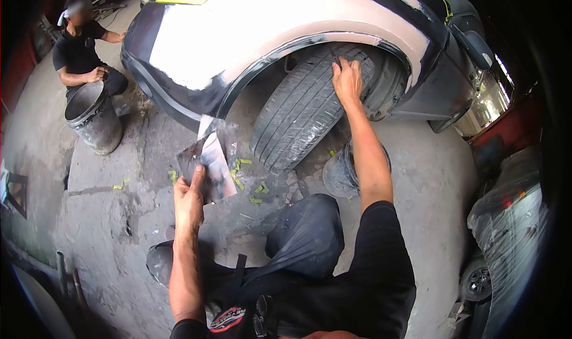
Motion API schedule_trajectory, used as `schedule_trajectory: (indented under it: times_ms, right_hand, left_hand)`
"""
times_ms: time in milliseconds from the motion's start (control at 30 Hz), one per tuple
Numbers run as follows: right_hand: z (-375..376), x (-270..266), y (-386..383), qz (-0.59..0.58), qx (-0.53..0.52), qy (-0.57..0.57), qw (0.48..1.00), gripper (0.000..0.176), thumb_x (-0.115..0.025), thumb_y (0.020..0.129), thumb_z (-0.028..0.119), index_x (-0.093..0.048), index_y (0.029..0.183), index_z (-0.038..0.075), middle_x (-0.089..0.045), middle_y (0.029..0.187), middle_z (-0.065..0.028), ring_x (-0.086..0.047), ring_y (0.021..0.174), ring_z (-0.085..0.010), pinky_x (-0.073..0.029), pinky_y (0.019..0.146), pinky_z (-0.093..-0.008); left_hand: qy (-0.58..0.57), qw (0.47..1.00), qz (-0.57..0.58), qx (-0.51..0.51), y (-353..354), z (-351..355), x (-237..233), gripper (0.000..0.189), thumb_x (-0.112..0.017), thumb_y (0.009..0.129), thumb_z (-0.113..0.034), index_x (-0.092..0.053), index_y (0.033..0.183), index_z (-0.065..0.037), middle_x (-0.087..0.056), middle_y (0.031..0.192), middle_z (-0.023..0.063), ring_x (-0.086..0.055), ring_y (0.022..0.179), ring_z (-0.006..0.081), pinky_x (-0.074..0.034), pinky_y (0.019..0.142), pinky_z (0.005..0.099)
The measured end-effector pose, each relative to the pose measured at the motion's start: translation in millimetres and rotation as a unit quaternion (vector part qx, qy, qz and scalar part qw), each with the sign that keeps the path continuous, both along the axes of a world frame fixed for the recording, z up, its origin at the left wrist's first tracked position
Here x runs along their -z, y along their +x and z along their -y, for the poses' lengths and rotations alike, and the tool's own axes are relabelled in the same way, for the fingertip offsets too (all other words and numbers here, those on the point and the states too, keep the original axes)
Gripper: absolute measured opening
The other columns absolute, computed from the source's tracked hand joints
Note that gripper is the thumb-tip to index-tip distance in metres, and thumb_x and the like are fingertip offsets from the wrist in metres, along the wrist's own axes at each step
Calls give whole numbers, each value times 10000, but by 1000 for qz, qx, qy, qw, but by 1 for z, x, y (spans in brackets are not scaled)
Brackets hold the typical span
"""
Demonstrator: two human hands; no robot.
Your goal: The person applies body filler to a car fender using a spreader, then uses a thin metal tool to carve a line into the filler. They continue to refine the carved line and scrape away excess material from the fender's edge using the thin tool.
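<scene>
Diagonally, the tyre rises rightward by right hand, grip unclear; left hand clasps a sheet.

From the view's centre, the tire blocked 12 o'clock, under the wheel arch. A bucket obstructed 3 o'clock; a knee filled 5 to 6. Open floor lay at 4, beyond the right arm, and at 8, past the left forearm.
</scene>
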State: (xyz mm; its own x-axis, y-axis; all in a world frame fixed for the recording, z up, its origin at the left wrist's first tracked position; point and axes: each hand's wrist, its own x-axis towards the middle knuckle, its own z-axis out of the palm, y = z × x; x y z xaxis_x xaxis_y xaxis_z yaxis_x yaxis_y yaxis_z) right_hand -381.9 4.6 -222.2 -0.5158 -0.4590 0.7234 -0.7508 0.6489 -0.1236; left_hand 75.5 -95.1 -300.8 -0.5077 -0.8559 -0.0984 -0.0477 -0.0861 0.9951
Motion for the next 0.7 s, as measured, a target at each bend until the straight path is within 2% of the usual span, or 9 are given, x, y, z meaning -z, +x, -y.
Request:
schedule_trajectory:
  times_ms: [67,133,167,200,333,433,533,633,700]
  right_hand:
    - [-4,11,-3,3,-27,-36,999,494,-595,916,252,-512,1320,-20,-518,1160,-259,-548,1092,-408,-433,959,-529]
    - [-5,26,0,-79,-28,-121,989,566,-598,919,255,-441,1377,-37,-489,1252,-274,-497,1174,-430,-391,1005,-536]
    - [-5,35,4,-119,-30,-162,979,604,-599,920,256,-405,1405,-46,-475,1298,-282,-471,1215,-441,-370,1027,-540]
    - [-8,34,18,-139,-7,-117,983,723,-591,926,264,-255,1478,-60,-326,1470,-297,-316,1366,-464,-282,1101,-564]
    - [16,25,56,-187,-84,-83,975,821,-566,933,317,-108,1523,-22,-128,1567,-285,-153,1452,-448,-171,1154,-583]
    - [42,26,63,-212,-112,-124,963,807,-514,960,384,-106,1524,-25,-143,1563,-285,-158,1443,-473,-140,1128,-639]
    - [36,61,50,-180,-55,-168,968,789,-463,980,424,-112,1523,-29,-146,1564,-283,-159,1442,-476,-94,1127,-647]
    - [35,70,68,-199,-154,-111,961,773,-436,990,437,-126,1521,-30,-145,1566,-279,-148,1449,-463,-42,1138,-630]
    - [47,46,91,-214,-192,-106,952,770,-433,989,444,-136,1523,-24,-154,1565,-281,-131,1459,-444,-10,1141,-625]
  left_hand:
    - [13,1000,-16,-1,2,0,1,476,-625,928,-411,-697,989,55,-705,838,101,-627,733,151,-487,682,301]
    - [41,997,-63,-9,1,0,6,476,-634,924,-412,-688,968,59,-698,826,101,-629,749,152,-486,672,297]
    - [38,998,-44,-13,2,0,5,471,-639,922,-410,-684,960,57,-692,821,98,-625,746,149,-488,664,296]
    - [36,999,-23,-16,4,-1,1,465,-645,919,-408,-680,952,55,-687,816,96,-621,743,147,-490,655,296]
    - [17,1000,22,-14,5,-1,-3,448,-645,926,-391,-669,982,52,-671,813,83,-595,706,128,-490,620,290]
    - [62,996,-70,5,2,0,10,444,-629,939,-381,-665,1013,55,-671,818,78,-592,703,120,-492,628,289]
    - [35,997,-75,8,4,2,3,448,-617,948,-382,-675,1029,55,-685,835,79,-611,718,121,-500,645,289]
    - [43,999,-28,7,7,4,6,442,-620,945,-383,-691,1013,48,-697,840,75,-621,718,128,-511,653,296]
    - [43,999,-7,-6,5,2,5,443,-626,940,-387,-701,994,47,-701,832,78,-620,705,129,-505,641,294]
